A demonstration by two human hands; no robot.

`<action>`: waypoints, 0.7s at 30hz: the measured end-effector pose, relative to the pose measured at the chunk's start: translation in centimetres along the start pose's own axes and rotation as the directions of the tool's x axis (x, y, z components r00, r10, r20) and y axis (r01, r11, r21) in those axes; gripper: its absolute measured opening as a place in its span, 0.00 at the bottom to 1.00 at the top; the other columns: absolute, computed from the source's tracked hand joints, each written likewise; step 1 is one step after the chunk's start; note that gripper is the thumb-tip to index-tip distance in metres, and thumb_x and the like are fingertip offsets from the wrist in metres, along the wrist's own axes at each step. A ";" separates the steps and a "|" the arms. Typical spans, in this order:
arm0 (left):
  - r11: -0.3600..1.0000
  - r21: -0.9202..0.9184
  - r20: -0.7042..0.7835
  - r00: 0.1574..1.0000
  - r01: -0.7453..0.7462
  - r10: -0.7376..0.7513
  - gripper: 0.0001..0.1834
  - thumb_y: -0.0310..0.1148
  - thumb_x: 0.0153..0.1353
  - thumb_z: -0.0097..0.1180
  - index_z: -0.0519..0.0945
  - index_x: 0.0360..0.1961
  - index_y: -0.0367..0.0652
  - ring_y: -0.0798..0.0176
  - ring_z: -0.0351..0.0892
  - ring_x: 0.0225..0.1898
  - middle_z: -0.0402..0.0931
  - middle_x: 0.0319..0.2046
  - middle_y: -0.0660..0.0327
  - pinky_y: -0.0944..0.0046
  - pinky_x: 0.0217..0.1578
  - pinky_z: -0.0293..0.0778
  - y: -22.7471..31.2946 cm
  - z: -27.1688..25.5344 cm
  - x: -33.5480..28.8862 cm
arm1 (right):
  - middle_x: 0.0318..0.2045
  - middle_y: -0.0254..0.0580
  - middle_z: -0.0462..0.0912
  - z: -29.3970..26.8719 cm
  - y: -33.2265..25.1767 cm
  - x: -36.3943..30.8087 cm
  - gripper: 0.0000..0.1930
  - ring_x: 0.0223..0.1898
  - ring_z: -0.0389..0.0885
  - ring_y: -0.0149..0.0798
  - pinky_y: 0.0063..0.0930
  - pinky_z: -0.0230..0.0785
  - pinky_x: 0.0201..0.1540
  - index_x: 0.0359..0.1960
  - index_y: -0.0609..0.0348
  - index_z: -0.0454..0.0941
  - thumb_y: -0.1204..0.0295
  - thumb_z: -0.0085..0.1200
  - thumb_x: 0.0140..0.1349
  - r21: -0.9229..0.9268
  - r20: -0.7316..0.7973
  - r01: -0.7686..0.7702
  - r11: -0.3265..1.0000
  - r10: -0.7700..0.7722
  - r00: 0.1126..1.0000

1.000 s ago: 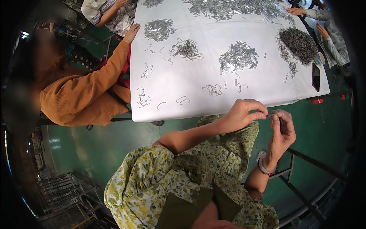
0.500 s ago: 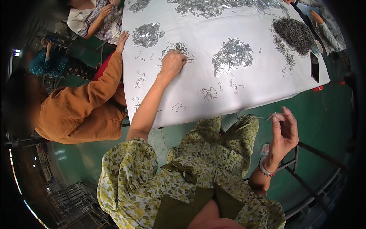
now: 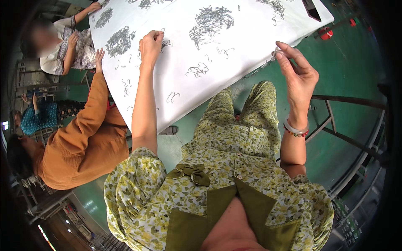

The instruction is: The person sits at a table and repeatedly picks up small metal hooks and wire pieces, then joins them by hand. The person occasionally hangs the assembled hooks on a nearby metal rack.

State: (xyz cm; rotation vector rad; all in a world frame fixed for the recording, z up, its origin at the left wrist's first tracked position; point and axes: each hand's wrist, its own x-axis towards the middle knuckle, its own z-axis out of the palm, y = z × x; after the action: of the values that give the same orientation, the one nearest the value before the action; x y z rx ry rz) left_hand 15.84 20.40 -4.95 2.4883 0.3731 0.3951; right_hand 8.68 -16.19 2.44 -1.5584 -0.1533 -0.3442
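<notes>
My left hand (image 3: 150,47) is raised just above the white-covered table (image 3: 167,115), its thumb and fingers pinched on a thin dark wire hook (image 3: 163,30). Partly hidden behind that hand lies a small heap of curved wire hooks (image 3: 166,44). Past the table's near edge, my right hand (image 3: 298,71) holds a small shiny metal piece (image 3: 274,52) between thumb and forefinger. A string of thin metal links (image 3: 263,67) trails from it along the table edge. Closer to me on the cloth are a tangle of S-shaped hooks (image 3: 197,70) and a few loose ones (image 3: 172,97).
A pile of short silvery strips (image 3: 211,25) lies at the table's middle, another (image 3: 119,41) farther left. A black phone (image 3: 311,9) rests by the right corner. To my left a person in a brown jacket (image 3: 79,146) has a hand on the table edge. Metal frames (image 3: 347,102) stand at right.
My left hand has lifted from the heap of hooks with a wire hook in its fingers. The view has shifted, so the table sits higher and farther left in the picture.
</notes>
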 end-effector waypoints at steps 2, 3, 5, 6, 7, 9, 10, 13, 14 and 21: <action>0.974 -0.225 0.027 1.000 0.004 0.003 0.10 0.32 0.58 0.60 0.84 0.38 0.38 0.62 0.82 0.35 0.84 0.33 0.57 0.63 0.36 0.76 2.7 0.2 -1.1 | 0.35 0.36 0.84 -0.2 0.5 -0.2 0.10 0.29 0.75 0.20 0.13 0.67 0.32 0.41 0.66 0.83 0.83 0.59 0.57 -0.017 0.018 0.004 1.000 -0.003 1.000; 0.906 -0.422 0.086 0.996 0.030 0.007 0.09 0.31 0.57 0.63 0.85 0.37 0.40 0.71 0.79 0.35 0.84 0.33 0.62 0.69 0.33 0.76 4.6 0.7 -2.0 | 0.34 0.35 0.84 -0.1 1.1 -0.3 0.10 0.27 0.72 0.18 0.12 0.64 0.29 0.40 0.64 0.84 0.83 0.59 0.57 -0.011 0.015 0.028 1.000 -0.027 1.000; 0.767 -0.641 0.173 0.976 0.011 0.130 0.09 0.28 0.57 0.64 0.84 0.37 0.35 0.72 0.76 0.29 0.83 0.33 0.59 0.72 0.29 0.73 9.8 0.9 -4.9 | 0.34 0.33 0.84 -0.2 1.5 -0.6 0.10 0.26 0.72 0.18 0.12 0.64 0.29 0.40 0.63 0.84 0.83 0.60 0.56 -0.009 0.007 0.017 1.000 -0.017 1.000; 0.699 -0.714 0.219 0.961 0.038 0.171 0.08 0.27 0.56 0.64 0.84 0.37 0.36 0.71 0.76 0.29 0.83 0.33 0.58 0.71 0.29 0.73 12.6 0.4 -6.8 | 0.34 0.32 0.84 -0.2 1.6 -0.6 0.10 0.26 0.72 0.18 0.12 0.63 0.29 0.40 0.62 0.84 0.83 0.60 0.56 -0.004 0.007 0.012 1.000 -0.012 1.000; 0.641 -0.767 0.234 0.944 0.034 0.231 0.06 0.27 0.56 0.64 0.85 0.35 0.40 0.73 0.77 0.30 0.84 0.33 0.61 0.72 0.28 0.75 14.2 0.6 -8.2 | 0.31 0.31 0.83 -0.1 2.0 -0.7 0.10 0.25 0.71 0.18 0.12 0.63 0.28 0.40 0.61 0.84 0.83 0.60 0.56 -0.013 0.004 0.019 1.000 -0.019 1.000; 0.518 -0.849 0.297 0.906 0.106 0.302 0.05 0.24 0.56 0.63 0.84 0.35 0.37 0.69 0.79 0.30 0.83 0.33 0.57 0.69 0.31 0.76 17.2 0.5 -10.6 | 0.30 0.31 0.82 0.3 1.7 -1.0 0.11 0.26 0.71 0.18 0.12 0.63 0.28 0.41 0.62 0.84 0.83 0.60 0.56 -0.068 0.003 0.002 0.998 -0.002 1.000; 0.479 -0.865 0.330 0.889 0.151 0.316 0.04 0.23 0.56 0.62 0.84 0.34 0.37 0.69 0.79 0.32 0.83 0.32 0.58 0.69 0.34 0.77 18.1 0.6 -11.5 | 0.29 0.31 0.82 0.5 1.5 -1.1 0.11 0.26 0.71 0.18 0.13 0.63 0.28 0.41 0.62 0.84 0.83 0.60 0.56 -0.092 0.006 -0.002 0.996 0.003 1.000; 0.501 -0.863 0.280 0.890 0.068 0.361 0.04 0.24 0.57 0.62 0.83 0.35 0.39 0.70 0.78 0.37 0.81 0.37 0.60 0.69 0.39 0.76 19.3 1.2 -13.0 | 0.28 0.31 0.80 1.1 0.8 -1.9 0.11 0.26 0.71 0.20 0.15 0.64 0.29 0.41 0.63 0.84 0.83 0.59 0.56 -0.088 -0.031 0.024 0.996 -0.027 0.999; 0.526 -0.850 0.247 0.892 0.012 0.378 0.04 0.25 0.58 0.62 0.83 0.35 0.39 0.70 0.78 0.39 0.80 0.38 0.60 0.69 0.40 0.76 19.2 1.6 -13.1 | 0.27 0.31 0.80 1.3 0.8 -2.0 0.10 0.26 0.71 0.21 0.15 0.64 0.29 0.41 0.63 0.84 0.83 0.59 0.56 -0.064 -0.047 0.037 0.997 -0.040 0.998; 0.529 -0.845 0.128 0.926 -0.085 0.355 0.07 0.25 0.60 0.59 0.80 0.40 0.37 0.70 0.77 0.42 0.78 0.42 0.60 0.69 0.44 0.75 18.8 3.2 -14.5 | 0.32 0.37 0.81 1.7 1.1 -3.3 0.12 0.29 0.73 0.25 0.16 0.66 0.31 0.42 0.66 0.82 0.85 0.58 0.56 -0.058 -0.025 0.091 0.994 -0.092 0.995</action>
State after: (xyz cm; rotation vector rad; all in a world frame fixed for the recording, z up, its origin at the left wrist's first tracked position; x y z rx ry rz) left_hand 7.00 -1.10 0.79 1.5813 -0.2459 0.2160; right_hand 6.12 -14.11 0.38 -1.6048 -0.1955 -0.4452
